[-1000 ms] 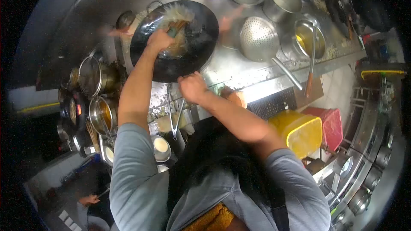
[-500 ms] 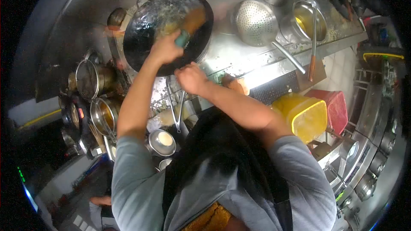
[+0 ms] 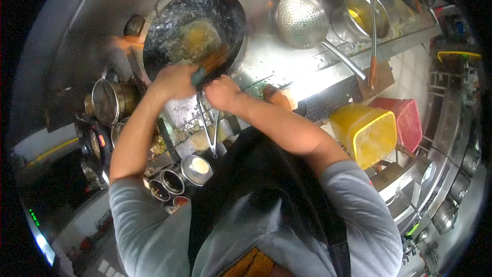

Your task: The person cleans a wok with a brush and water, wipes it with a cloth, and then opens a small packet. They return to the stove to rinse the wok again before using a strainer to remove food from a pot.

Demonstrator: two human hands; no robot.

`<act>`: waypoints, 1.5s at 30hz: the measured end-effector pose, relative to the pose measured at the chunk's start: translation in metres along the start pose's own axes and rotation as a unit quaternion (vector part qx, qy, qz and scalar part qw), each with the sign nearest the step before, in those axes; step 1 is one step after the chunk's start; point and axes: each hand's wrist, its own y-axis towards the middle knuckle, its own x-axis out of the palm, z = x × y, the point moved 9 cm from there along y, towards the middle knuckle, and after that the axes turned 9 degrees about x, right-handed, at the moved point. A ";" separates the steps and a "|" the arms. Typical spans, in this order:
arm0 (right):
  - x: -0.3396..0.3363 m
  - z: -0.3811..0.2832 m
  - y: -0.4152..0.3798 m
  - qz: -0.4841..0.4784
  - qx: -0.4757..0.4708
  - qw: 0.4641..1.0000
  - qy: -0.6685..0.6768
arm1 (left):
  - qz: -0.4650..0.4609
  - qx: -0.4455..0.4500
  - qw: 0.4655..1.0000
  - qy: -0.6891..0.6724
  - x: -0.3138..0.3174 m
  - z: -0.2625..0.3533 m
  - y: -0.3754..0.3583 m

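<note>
A black wok sits on the stove with a loop handle at its far left rim. Foamy, yellowish liquid swirls in its bowl. My left hand is closed around the green grip of a brown brush, whose blurred end points into the wok's near side. Against the near rim, my right hand is curled into a fist on the wok; the part under its fingers is hidden. Metal tongs lie just below my right hand at the counter edge.
A perforated strainer and a pot of yellow liquid with a ladle stand to the right. Yellow and red bins are lower right. Steel bowls sit close to my apron; pots stand at left.
My left hand has drawn the brush from the wok's far side back toward the near rim. The liquid shows more plainly now. My right hand stays at the rim; the view has shifted slightly.
</note>
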 end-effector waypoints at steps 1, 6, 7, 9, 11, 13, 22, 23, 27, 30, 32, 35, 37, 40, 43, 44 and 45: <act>-0.005 -0.001 0.000 0.001 0.000 1.000 0.001 | 0.000 0.000 1.000 0.001 -0.001 -0.006 0.003; -0.001 0.000 0.001 0.001 0.008 1.000 0.020 | -0.021 -0.193 0.980 0.040 0.000 -0.123 0.079; -0.001 0.001 0.000 0.001 0.005 1.000 0.022 | 0.039 -0.214 0.976 -0.006 -0.002 -0.136 0.090; -0.003 0.000 -0.002 0.011 -0.009 1.000 -0.012 | 0.039 -0.214 0.975 -0.046 0.011 -0.098 0.090; 0.003 0.001 0.005 0.016 -0.005 1.000 -0.002 | 0.041 -0.176 0.980 -0.078 0.020 -0.050 0.062; 0.001 -0.001 0.004 0.018 0.008 1.000 0.011 | 0.033 -0.088 0.995 -0.028 0.034 -0.014 0.023; -0.004 -0.006 -0.003 0.011 -0.001 1.000 0.001 | 0.091 -0.266 0.958 0.055 0.037 -0.164 0.035; -0.007 -0.004 -0.003 0.029 0.002 1.000 -0.004 | 0.150 -0.299 0.942 0.027 0.049 -0.165 0.061; -0.004 -0.002 -0.002 0.056 0.000 0.998 -0.006 | 0.062 -0.176 0.982 -0.020 0.054 -0.044 0.059; 0.002 -0.001 0.001 0.071 0.005 0.997 -0.002 | -0.023 -0.098 0.994 0.038 0.057 -0.009 -0.015; 0.002 0.000 0.004 0.050 0.018 0.999 -0.003 | -0.051 -0.114 0.986 0.110 0.050 -0.013 -0.079; 0.002 -0.001 0.003 0.032 0.018 0.999 -0.019 | -0.034 -0.287 0.952 0.101 0.039 -0.109 -0.116; 0.002 -0.001 0.002 0.065 0.014 0.998 -0.003 | -0.080 -0.277 0.944 0.163 0.029 -0.154 -0.080; -0.002 -0.006 -0.004 0.054 0.013 0.998 -0.013 | 0.107 -0.320 0.940 0.054 0.026 -0.187 -0.002; -0.002 -0.004 -0.001 0.069 0.026 0.997 0.005 | 0.108 -0.322 0.941 0.009 0.053 -0.126 0.031; -0.004 -0.006 0.000 0.072 0.018 0.997 0.002 | 0.085 -0.295 0.952 0.009 0.053 -0.091 0.024; -0.003 -0.004 0.001 0.058 0.029 0.998 0.002 | 0.041 -0.257 0.965 0.013 0.071 -0.076 0.028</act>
